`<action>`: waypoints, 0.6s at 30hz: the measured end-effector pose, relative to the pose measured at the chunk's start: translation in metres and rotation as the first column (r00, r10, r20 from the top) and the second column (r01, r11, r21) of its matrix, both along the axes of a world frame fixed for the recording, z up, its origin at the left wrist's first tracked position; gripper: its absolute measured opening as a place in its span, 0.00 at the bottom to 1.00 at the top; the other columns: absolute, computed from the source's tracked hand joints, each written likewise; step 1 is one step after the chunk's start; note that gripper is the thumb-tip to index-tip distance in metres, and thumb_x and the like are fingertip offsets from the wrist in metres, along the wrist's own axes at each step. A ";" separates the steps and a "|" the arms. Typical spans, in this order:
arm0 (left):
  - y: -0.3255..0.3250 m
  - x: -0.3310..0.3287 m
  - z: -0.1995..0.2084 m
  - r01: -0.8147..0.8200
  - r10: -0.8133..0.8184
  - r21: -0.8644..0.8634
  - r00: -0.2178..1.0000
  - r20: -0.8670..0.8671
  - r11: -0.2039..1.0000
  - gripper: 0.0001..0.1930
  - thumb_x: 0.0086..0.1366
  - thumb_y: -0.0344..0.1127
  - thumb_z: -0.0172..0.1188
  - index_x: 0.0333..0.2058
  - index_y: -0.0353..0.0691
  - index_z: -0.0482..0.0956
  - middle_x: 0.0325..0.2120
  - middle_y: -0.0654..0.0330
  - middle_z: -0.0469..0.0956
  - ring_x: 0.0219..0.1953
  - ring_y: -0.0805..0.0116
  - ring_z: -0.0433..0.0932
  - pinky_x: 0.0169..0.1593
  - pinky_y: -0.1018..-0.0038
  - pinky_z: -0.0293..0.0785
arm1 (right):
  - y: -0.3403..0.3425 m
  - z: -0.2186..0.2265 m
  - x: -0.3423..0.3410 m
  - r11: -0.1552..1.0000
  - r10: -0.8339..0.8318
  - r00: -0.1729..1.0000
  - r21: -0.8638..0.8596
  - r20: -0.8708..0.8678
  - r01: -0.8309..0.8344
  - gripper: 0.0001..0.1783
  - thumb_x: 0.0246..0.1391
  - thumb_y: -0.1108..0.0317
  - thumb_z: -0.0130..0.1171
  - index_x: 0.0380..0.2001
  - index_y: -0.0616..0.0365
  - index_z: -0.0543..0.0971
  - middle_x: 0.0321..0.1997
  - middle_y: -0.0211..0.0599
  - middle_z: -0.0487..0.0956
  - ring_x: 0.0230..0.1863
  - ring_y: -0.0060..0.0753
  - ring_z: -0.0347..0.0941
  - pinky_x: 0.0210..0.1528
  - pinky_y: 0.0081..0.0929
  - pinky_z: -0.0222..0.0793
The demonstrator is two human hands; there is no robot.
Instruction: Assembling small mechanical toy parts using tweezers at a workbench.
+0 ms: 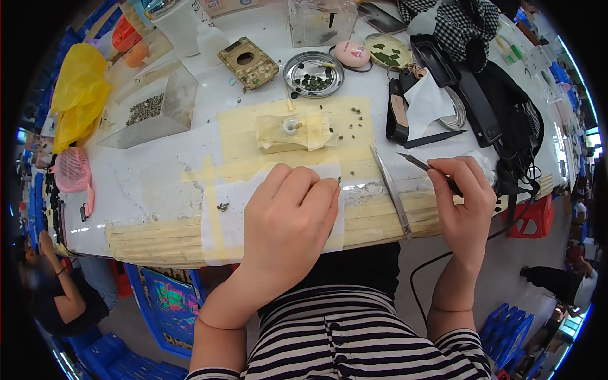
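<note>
My left hand (288, 221) is closed above a white sheet (231, 209) at the table's near edge. Its thumb and forefinger pinch together, and what they hold, a tiny greyish speck at most, is too small to name. To the right, my right hand (465, 199) grips a slim dark pointed tool (415, 161), its tip aimed up and left; whether it is a knife or tweezers does not show. Silver tweezers (392, 196) lie between my hands. Beyond them a small white cup (291, 126) stands on a block wrapped in yellowish tape (269, 136).
A round metal dish (342, 79) of dark green bits sits at the back, beside a camouflage-patterned model part (263, 79). A clear bin (171, 120) of small grey pieces stands left. Black cases (475, 111) and a cable lie right. Small pieces (354, 118) dot the tape.
</note>
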State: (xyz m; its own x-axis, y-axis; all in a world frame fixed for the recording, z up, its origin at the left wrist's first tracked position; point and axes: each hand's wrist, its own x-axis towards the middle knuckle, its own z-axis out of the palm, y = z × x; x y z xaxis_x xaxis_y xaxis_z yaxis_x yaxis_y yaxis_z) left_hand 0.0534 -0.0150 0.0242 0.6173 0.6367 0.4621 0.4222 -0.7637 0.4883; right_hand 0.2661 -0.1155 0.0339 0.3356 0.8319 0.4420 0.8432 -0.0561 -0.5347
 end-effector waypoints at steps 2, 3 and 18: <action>0.005 0.005 0.000 -0.012 0.016 0.047 0.996 -0.083 0.999 0.07 0.50 0.22 0.67 0.29 0.36 0.80 0.25 0.60 0.74 0.29 0.61 0.72 0.32 0.68 0.70 | -0.001 -0.003 0.003 1.000 -0.018 1.000 0.001 -0.022 0.018 0.07 0.49 0.81 0.64 0.33 0.63 0.81 0.27 0.36 0.76 0.26 0.33 0.73 0.29 0.25 0.68; 0.008 0.008 0.001 -0.016 0.025 0.070 0.992 -0.123 0.997 0.07 0.50 0.22 0.67 0.29 0.36 0.80 0.25 0.60 0.74 0.30 0.61 0.72 0.33 0.68 0.70 | -0.002 -0.004 0.005 1.000 -0.017 1.000 -0.001 -0.008 0.017 0.07 0.48 0.80 0.64 0.33 0.62 0.81 0.27 0.36 0.75 0.26 0.33 0.73 0.29 0.25 0.68; 0.008 0.019 -0.010 -0.001 0.011 0.075 0.992 -0.128 0.997 0.06 0.53 0.24 0.66 0.31 0.34 0.82 0.25 0.58 0.74 0.29 0.60 0.71 0.33 0.68 0.70 | -0.001 -0.021 0.014 1.000 0.004 0.998 -0.014 0.059 -0.003 0.09 0.46 0.78 0.67 0.33 0.59 0.83 0.26 0.34 0.72 0.26 0.32 0.68 0.27 0.27 0.63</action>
State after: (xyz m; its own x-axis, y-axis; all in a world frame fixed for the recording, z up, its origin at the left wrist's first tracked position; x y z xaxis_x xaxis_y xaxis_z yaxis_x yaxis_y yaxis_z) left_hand 0.0721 -0.0069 0.0138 0.6709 0.6071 0.4258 0.4824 -0.7934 0.3713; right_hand 0.2798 -0.1166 0.0130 0.3061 0.8394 0.4490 0.8734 -0.0600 -0.4833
